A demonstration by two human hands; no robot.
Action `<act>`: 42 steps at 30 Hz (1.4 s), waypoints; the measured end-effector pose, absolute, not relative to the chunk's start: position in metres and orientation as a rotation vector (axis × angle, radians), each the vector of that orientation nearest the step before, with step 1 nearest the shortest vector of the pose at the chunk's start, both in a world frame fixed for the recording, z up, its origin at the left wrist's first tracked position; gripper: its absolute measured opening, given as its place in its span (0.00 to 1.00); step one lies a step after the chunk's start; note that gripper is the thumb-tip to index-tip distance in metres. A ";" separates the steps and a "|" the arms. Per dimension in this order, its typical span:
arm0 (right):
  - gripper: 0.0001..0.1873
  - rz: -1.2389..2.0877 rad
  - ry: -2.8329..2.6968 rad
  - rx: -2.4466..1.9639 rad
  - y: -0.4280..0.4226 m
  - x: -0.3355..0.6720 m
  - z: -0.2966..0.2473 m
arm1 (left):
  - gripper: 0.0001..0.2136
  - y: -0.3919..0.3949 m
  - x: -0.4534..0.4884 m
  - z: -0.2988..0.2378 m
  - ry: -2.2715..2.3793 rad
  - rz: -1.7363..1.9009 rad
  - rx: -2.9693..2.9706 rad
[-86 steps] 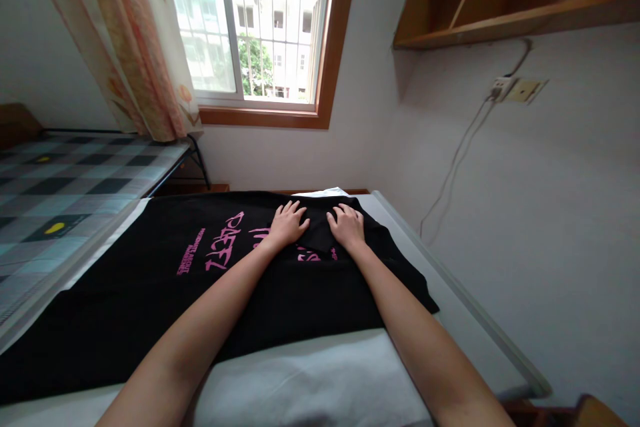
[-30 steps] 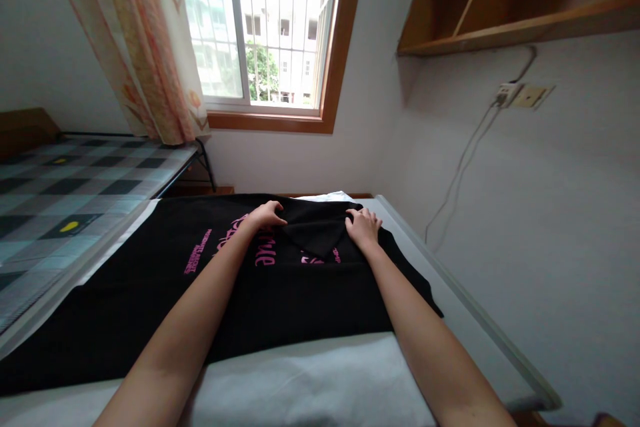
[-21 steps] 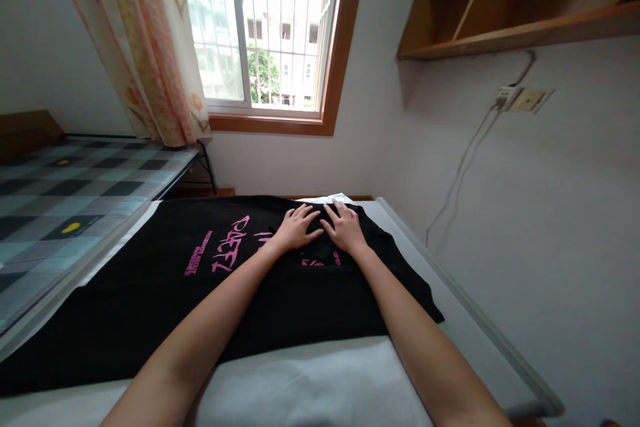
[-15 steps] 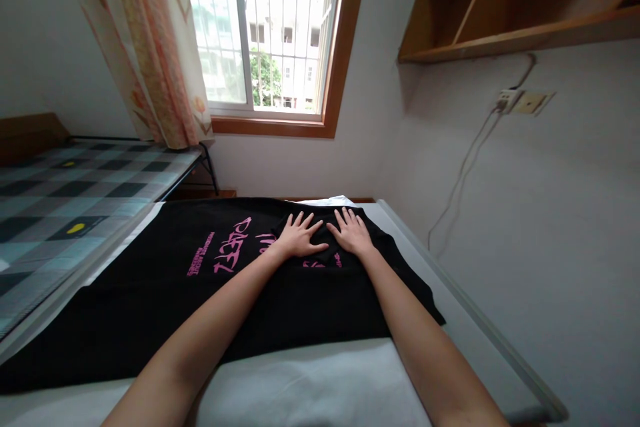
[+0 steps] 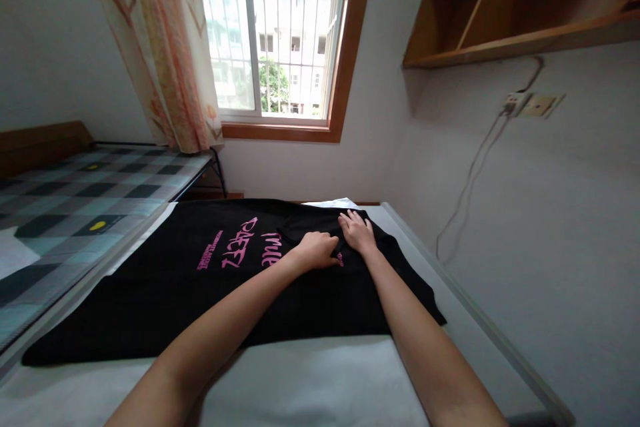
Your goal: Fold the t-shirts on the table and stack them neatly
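A black T-shirt (image 5: 165, 293) with pink lettering lies spread across a white-sheeted bed (image 5: 310, 380). My left hand (image 5: 317, 249) rests on the shirt just right of the pink print, fingers curled and pinching the fabric. Beside it, my right hand (image 5: 356, 231) lies on the shirt near its far right edge with fingers stretched flat. The two hands almost touch. A folded-in piece of the shirt sits under them.
A second bed with a checked cover (image 5: 75, 193) stands at the left. A window (image 5: 280, 33) with a patterned curtain (image 5: 160, 47) is ahead. A wooden shelf (image 5: 500, 7), a wall socket (image 5: 537, 105) and a hanging cable are on the right wall.
Both hands were flat and spread on the shirt half a second ago. Now my left hand has curled and pinched the fabric, sliding slightly right; more pink lettering shows. The view has shifted right.
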State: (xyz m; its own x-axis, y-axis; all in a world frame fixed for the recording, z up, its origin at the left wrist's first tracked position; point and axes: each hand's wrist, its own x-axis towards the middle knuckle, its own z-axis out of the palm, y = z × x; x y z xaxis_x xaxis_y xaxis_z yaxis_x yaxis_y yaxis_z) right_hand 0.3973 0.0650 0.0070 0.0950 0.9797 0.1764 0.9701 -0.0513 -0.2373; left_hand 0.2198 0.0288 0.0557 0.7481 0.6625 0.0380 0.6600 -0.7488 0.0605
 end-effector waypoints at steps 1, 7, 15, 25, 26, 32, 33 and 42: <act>0.29 0.039 -1.924 -2.079 0.065 0.397 0.007 | 0.14 0.028 0.220 0.054 1.108 0.104 2.907; 0.26 0.021 -1.871 -2.061 0.063 0.394 0.007 | 0.10 0.020 0.218 0.046 1.145 0.249 2.870; 0.24 0.012 -1.861 -2.048 0.063 0.394 0.007 | 0.17 0.017 0.201 0.020 1.295 0.637 2.671; 0.22 -0.048 -1.846 -2.014 0.067 0.396 0.002 | 0.27 0.026 0.205 0.005 1.339 0.459 2.614; 0.21 -0.053 -1.841 -2.008 0.068 0.397 0.001 | 0.28 0.027 0.205 0.005 1.337 0.453 2.612; 0.20 -0.105 -1.818 -1.958 0.069 0.399 -0.003 | 0.28 0.026 0.204 0.007 1.343 0.422 2.609; 0.20 -0.118 -1.811 -1.944 0.069 0.400 -0.003 | 0.28 0.026 0.204 0.008 1.341 0.420 2.611; 0.18 -0.276 -1.571 -2.049 0.060 0.399 0.003 | 0.26 0.024 0.204 0.010 1.340 0.433 2.607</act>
State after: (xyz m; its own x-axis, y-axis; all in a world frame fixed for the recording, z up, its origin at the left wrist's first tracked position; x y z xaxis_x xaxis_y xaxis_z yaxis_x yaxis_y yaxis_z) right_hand 0.3988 0.0596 0.0032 0.2995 0.8307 0.4693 0.9409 -0.1756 -0.2897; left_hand 0.2042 0.0239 0.0097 0.5517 0.8155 0.1749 0.7635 -0.5782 0.2877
